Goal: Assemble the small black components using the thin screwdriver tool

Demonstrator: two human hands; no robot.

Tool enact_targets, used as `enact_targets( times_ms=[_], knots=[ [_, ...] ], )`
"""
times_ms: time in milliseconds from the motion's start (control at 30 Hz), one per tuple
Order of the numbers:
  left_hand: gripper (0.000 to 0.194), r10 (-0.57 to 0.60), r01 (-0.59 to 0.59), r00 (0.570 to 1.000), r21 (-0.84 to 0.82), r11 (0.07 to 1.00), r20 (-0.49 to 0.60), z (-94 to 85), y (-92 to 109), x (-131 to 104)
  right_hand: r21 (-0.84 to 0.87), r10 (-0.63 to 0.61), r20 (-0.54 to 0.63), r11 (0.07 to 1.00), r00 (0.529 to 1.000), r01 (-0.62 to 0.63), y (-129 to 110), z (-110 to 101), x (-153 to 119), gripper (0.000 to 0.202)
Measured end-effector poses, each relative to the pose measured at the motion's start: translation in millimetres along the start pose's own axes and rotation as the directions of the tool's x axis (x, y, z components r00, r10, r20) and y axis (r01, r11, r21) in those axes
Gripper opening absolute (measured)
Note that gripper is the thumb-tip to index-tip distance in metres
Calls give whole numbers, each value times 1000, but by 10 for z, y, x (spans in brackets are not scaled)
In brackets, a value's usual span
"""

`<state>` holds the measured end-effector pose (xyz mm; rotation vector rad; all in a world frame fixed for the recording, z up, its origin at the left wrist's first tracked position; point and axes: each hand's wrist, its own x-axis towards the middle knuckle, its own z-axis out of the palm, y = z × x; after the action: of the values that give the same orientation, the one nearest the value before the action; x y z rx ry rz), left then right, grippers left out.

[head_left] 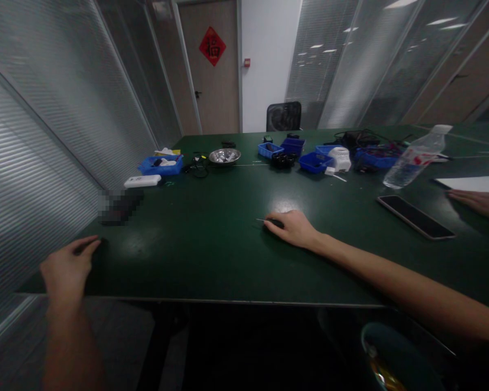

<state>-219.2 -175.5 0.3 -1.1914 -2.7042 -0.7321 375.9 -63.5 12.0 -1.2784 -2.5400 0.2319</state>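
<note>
At the table's left front, my left hand [71,263] is closed in a pinch on a small dark object [102,241], too small to name. Near the middle of the green table [212,233], my right hand [291,227] rests on the surface, its fingers wrapped round the dark handle of a small tool [275,222]. A thin metal shaft sticks out of the handle toward the left. A blurred dark item [124,209] lies just beyond my left hand.
Blue trays [161,165], a white power strip [142,181] and a metal bowl [225,157] stand farther back. To the right are a phone [415,217], a tilted plastic bottle [418,157] and another person's hand [478,203]. A bin [364,336] is below the edge.
</note>
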Motion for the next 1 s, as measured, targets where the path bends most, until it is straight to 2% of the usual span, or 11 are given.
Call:
enact_targets(
  times_ms=[133, 400, 733, 1000],
  knots=[
    [47, -5, 5, 1000, 9, 1000, 7, 23, -36, 40, -3, 6, -4, 1000, 1000, -6, 0, 4, -3, 46],
    [46, -108, 109, 994, -40, 993, 30, 21, -81, 84, -9, -7, -8, 1000, 1000, 7, 8, 7, 3, 46],
    [46, -175, 179, 983, -110, 978, 48, 36, -117, 120, -7, -3, -1, 1000, 1000, 3, 15, 19, 5, 46],
    [51, -144, 147, 989, -123, 981, 32, 101, -207, 147, 6, -11, -7, 1000, 1000, 11, 17, 10, 6, 45]
  ],
)
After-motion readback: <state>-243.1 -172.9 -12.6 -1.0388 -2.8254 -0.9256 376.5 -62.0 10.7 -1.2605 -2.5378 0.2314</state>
